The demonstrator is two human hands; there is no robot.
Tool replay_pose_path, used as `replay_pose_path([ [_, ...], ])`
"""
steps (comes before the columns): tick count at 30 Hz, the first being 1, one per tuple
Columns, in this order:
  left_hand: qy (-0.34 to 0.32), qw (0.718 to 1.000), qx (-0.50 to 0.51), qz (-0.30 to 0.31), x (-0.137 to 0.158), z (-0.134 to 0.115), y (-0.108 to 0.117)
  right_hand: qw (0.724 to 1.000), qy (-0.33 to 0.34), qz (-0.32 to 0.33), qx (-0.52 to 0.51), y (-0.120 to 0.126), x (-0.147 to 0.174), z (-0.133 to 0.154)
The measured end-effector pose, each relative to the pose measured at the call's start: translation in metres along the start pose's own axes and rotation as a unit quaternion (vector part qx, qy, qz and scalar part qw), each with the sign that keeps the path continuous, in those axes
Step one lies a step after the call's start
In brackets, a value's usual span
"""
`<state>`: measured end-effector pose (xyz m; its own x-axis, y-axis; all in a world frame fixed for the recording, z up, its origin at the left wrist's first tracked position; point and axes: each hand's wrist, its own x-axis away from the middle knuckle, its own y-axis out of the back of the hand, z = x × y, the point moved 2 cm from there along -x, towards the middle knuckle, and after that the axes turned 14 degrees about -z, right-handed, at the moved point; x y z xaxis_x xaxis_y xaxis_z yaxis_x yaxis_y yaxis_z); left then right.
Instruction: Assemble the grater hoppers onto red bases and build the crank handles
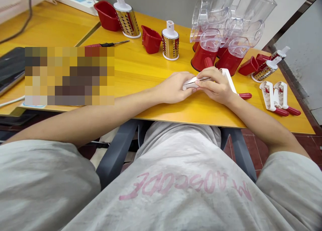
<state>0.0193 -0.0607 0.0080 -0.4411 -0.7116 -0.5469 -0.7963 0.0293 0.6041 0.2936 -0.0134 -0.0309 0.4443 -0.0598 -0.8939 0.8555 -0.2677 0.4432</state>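
Both hands meet over the near part of the yellow table, closed on one white crank handle (pixel 190 84). My left hand (pixel 174 88) pinches its left end between thumb and fingers. The fingers of my right hand (pixel 216 86) press on its right end and hide much of it. A red ribbed knob (pixel 208 62) sticks up just behind my right fingers; whether it belongs to the held piece I cannot tell. Beside my right wrist lies another white crank handle (pixel 228 79) with a red grip (pixel 245 96).
Red grater bases with clear hoppers (pixel 210 45) stand behind my hands. Metal grater drums (pixel 170 43) and red pushers (pixel 151 40) line the back. More crank handles (pixel 268 96) lie at right. A screwdriver (pixel 108 44) and a dark phone-like device (pixel 12 68) are left, beside a pixelated patch.
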Motion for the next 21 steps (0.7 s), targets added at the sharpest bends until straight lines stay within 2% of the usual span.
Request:
replay_pose_path([
  [10,-0.013,0.996,-0.077,-0.036,0.0,-0.002,-0.002,0.996,-0.066,0.059,0.018,0.003,-0.009,-0.001],
  [15,-0.022,0.995,-0.102,-0.007,0.0,-0.005,0.0,0.986,-0.125,0.1,0.033,0.01,-0.016,0.0],
  [21,-0.035,0.995,-0.089,0.019,0.0,0.003,-0.002,0.973,-0.173,0.154,0.013,0.017,-0.024,0.007],
])
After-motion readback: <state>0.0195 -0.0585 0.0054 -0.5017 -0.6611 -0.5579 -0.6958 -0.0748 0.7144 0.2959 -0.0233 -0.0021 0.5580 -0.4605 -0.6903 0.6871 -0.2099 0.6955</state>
